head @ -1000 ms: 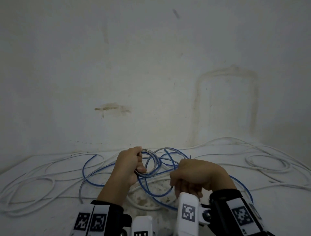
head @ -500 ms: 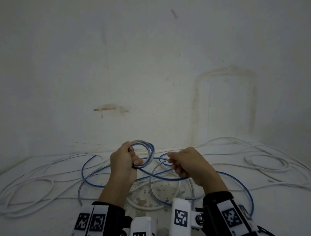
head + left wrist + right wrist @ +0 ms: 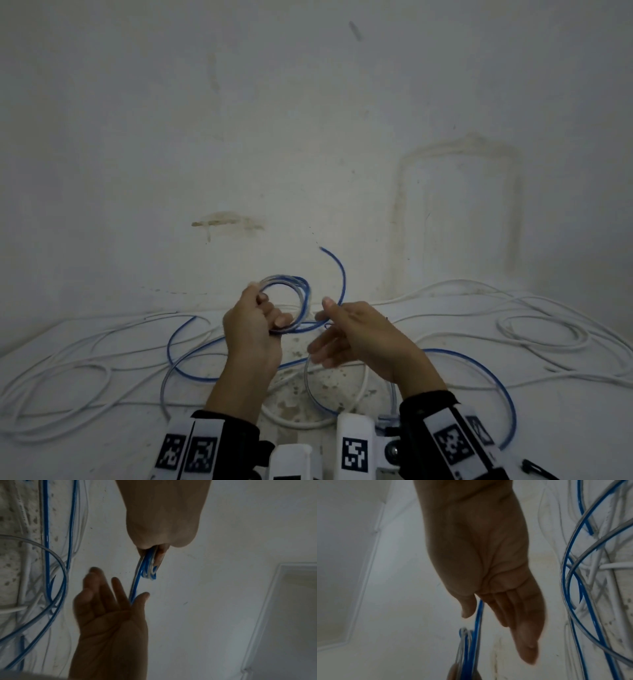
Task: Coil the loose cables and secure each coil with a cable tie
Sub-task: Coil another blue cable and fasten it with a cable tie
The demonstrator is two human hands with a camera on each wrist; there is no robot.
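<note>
Lying nearest the person, on the floor [image 3: 102,455] below the wrists, the slack of the blue cable [image 3: 493,380] is sweeping out in one wide loop to the right and another to the left, mixed in with white cables [image 3: 58,380]. Above that slack, the left hand [image 3: 251,337] is gripping a small coil [image 3: 294,294] of a few turns, fingers curled round its lower edge so that the ring is standing roughly upright, facing the person. The right hand [image 3: 359,337] is hovering just beside the coil with fingers straight and spread; the cable is passing through the gap between thumb and forefinger, and whether it is pressed there cannot be told. Beyond both hands, the cable's free end [image 3: 337,270] is arcing up and away toward the wall [image 3: 308,120]. So the loose run is lying on the right hand's side, leading from the coil rightward, and that hand is probably the one placed to bring the next turn round to the left. No cable tie is showing in any view.
</note>
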